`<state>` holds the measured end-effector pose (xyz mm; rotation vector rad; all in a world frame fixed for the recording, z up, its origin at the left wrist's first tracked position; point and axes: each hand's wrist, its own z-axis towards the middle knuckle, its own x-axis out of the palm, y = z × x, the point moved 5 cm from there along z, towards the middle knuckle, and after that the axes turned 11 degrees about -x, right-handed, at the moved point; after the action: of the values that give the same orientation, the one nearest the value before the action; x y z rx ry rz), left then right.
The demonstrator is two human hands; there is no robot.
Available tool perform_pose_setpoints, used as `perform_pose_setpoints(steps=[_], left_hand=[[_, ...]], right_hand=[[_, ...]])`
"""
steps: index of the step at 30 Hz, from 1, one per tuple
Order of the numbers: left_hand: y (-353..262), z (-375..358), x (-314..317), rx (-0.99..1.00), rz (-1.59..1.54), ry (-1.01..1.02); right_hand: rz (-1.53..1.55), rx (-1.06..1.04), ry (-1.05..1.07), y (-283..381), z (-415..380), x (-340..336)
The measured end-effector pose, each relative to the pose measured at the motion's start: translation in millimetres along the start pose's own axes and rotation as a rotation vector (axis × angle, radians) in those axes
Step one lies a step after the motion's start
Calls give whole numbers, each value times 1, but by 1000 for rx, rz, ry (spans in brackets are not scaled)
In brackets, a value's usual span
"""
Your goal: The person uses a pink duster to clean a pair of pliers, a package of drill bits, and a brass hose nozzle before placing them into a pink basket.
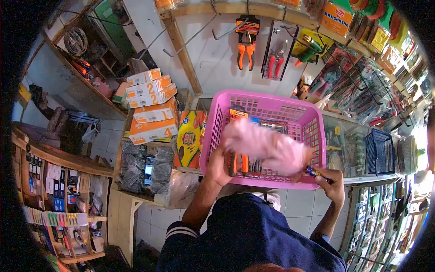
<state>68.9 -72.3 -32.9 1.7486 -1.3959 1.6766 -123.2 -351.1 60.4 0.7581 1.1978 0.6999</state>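
Note:
A pink plastic basket [267,182] rests in front of me with tools inside, among them orange-handled pliers [244,164] and a packaged item with an orange label [239,114]. Over the basket a pale pink cloth [267,144] is blurred by motion. My left hand [218,167] is at the basket's left side, against the cloth's left end; its fingers are mostly hidden. At the front right corner, my right hand [332,183] is closed on a small dark blue object [312,171], near the cloth's right end.
Orange and white boxes [152,111] are stacked left of the basket, beside a yellow and red box [189,139]. Hooks with hanging pliers [246,50] and pruning shears [275,59] are on the wall behind. A dark blue basket [379,153] stands on the glass counter at right.

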Motion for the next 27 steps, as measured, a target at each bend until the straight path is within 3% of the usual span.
perform_pose_setpoints(steps=[1, 3, 4, 6, 7, 10, 14, 16, 18, 20, 22, 24, 27], left_hand=[[8, 5, -27, 43, 60, -39], [-3, 7, -26, 313, 667, 13], [-8, 6, -26, 484, 920, -4], [3, 1, -10, -62, -80, 226], [2, 0, -6, -61, 109, -12], [-11, -14, 41, 156, 232, -34], [-2, -8, 18, 118, 249, 106], [4, 10, -8, -99, 32, 43], [-2, 5, 21, -302, -90, 39], [-2, -4, 21, 24, 81, 220], [-2, -7, 28, -178, -3, 88], [-1, -9, 10, -16, 177, 89], [3, -7, 3, -117, 27, 150]], right_hand=[[20, -69, 20, 1, -1, 0], [60, -207, 60, 2, -3, 2], [75, -135, 4, 0, -4, -1], [101, 12, -106, 5, -2, -7], [15, 14, -51, 5, -1, -8], [90, -96, 49, 9, -3, -1], [148, -8, -33, -10, -10, -6], [187, -55, 59, -8, -9, 1], [188, -86, 39, -11, -6, 2], [155, -91, -91, -15, -4, -1], [170, -14, -39, -11, 0, 5], [182, -22, -16, -7, 3, 6], [130, -113, -100, -11, 3, 1]])
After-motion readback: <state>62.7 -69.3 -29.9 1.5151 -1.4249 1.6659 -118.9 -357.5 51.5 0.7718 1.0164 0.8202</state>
